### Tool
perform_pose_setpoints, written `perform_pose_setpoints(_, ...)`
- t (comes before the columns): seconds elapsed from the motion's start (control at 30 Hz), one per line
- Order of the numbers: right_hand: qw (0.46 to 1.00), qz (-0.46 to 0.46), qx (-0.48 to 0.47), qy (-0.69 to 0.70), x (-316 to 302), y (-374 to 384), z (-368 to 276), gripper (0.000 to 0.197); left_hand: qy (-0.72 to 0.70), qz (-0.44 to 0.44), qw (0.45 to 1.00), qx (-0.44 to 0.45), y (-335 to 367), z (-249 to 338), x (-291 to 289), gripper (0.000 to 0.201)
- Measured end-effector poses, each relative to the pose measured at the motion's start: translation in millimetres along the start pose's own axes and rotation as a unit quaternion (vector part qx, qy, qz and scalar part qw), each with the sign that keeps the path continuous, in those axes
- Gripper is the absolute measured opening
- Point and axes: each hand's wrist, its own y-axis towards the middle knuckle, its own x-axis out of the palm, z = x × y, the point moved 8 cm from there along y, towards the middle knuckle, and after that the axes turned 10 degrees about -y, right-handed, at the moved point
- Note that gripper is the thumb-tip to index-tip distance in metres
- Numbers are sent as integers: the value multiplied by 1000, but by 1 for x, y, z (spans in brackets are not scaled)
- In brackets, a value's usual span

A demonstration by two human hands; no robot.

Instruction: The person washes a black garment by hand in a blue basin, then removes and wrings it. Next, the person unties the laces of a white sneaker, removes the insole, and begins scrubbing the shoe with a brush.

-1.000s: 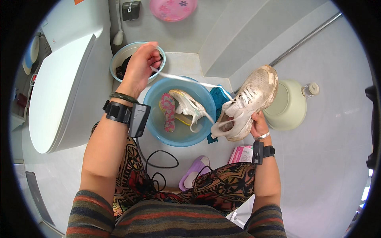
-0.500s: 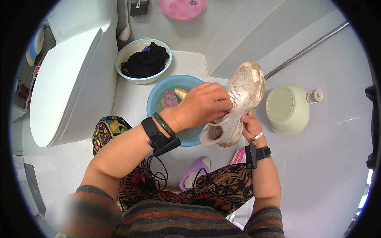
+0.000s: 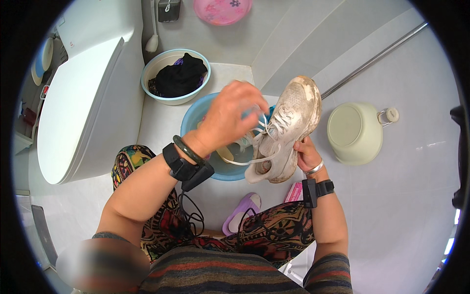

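A dirty white sneaker (image 3: pixel 293 110) with brown stains hangs tilted above the light blue basin (image 3: pixel 193 105). My right hand (image 3: pixel 308 156) grips its side from below, near the heel. Its white shoelace (image 3: pixel 264 159) is partly loose, one strand trailing left over the basin. Beside the shoe's tongue my left hand (image 3: pixel 232 115) is raised, fingers closed and a little blurred, with a lace strand running up to the fingertips. Part of another white shoe (image 3: pixel 243 143) shows in the basin, beneath my left hand, which hides much of the basin's inside.
A second basin (image 3: pixel 152 95) of dark clothes stands behind, beside the white toilet (image 3: pixel 78 108). At right sits an upturned pale green bucket (image 3: pixel 352 132). Close to my legs lie a purple slipper (image 3: pixel 240 213) and a pink box (image 3: pixel 294 192). A metal bar (image 3: pixel 374 61) runs along the right wall.
My left hand has moved up and left, away from the shoe, drawing the lace looser. A strand now stretches over the basin. The right hand still holds the sneaker, nearly in place.
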Motion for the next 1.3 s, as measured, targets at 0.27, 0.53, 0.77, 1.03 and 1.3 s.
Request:
perform_pose_setpoints(0.27,999,9,8,33,0,2,2,73,36,-97,991,89,-12,23,29,21)
perform_pose_setpoints(0.53,999,43,-19,24,-22,-1,0,67,-246,192,842,-440,-24,-110,-48,7)
perform_pose_setpoints(0.77,999,37,-9,27,-16,0,0,67,87,-49,992,75,-18,7,23,20)
perform_pose_setpoints(1.03,999,24,8,22,-4,2,0,68,59,-106,990,76,-13,22,40,15)
perform_pose_setpoints(1.3,999,38,9,-4,-10,2,-2,73,166,-33,985,-27,0,-8,-1,6)
